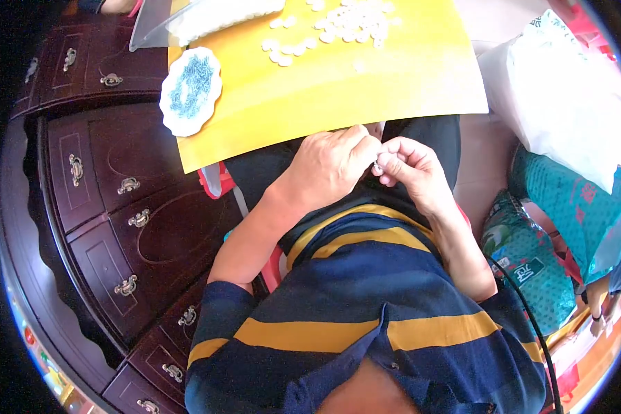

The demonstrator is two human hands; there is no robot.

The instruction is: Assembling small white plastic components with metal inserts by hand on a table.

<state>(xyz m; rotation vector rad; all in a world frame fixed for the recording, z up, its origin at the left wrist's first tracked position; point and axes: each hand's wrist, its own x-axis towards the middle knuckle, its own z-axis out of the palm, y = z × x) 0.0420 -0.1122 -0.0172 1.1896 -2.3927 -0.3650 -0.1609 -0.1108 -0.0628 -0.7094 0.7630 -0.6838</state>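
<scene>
My left hand (332, 165) and my right hand (412, 169) meet over my lap, just below the front edge of the yellow table top (310, 103). Between the right thumb and fingers is a small pale round piece (377, 168), partly covered by the fingertips. The left fingers are curled and pressed together beside it; what they hold, if anything, is hidden. Farther back on the table lie many loose small white discs (355, 22). To the left stands a white scalloped dish (167, 103) filled with thin, dark bluish pin-like pieces.
A transparent container (179, 27) with white pieces lies at the table's back left. Dark wooden drawers (103, 186) line the left side. A white bag (559, 90) and teal bags (531, 283) stand on the right, with a black cable (531, 317) running past my right arm.
</scene>
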